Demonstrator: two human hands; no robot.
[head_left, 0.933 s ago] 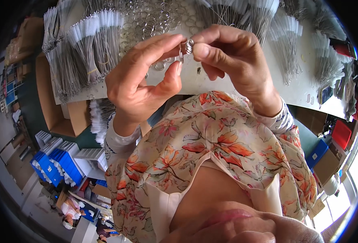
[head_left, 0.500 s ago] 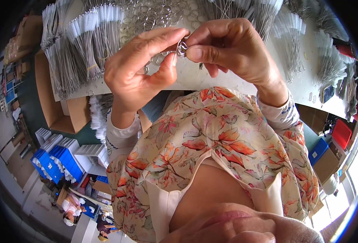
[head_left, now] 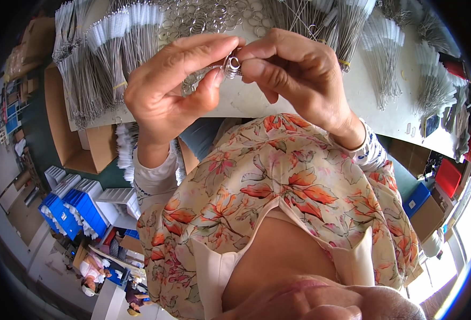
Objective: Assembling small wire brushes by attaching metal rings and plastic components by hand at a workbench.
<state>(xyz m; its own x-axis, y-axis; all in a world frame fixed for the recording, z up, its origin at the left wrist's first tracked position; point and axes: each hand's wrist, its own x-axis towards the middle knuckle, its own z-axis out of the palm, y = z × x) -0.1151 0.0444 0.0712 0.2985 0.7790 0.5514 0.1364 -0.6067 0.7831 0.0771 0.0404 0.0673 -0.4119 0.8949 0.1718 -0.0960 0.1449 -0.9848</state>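
A few small shiny metal rings [head_left: 232,67], bunched together, are held up between my two hands above the near part of the table. My left hand [head_left: 166,90] pinches them from the left, with its thumb below and its index finger arched over the top. From the right, the thumb and index finger of my right hand [head_left: 299,74] close on the same bunch, the other fingers curled under. Whether anything else sits between the fingertips is hidden. Just beyond the hands, many loose metal rings [head_left: 209,15] lie spread over the pale table [head_left: 257,101].
Bundles of thin wire brushes with white bristles [head_left: 119,40] cover the table's left side; more brush bundles [head_left: 383,64] lie on the right. A cardboard box [head_left: 59,122] stands below the left edge, blue bins [head_left: 83,205] behind it. Other people [head_left: 92,272] sit farther off.
Both hands have shifted slightly left with the rings, which are turned so a ring's round opening shows more. My right forearm has swung a little inward.
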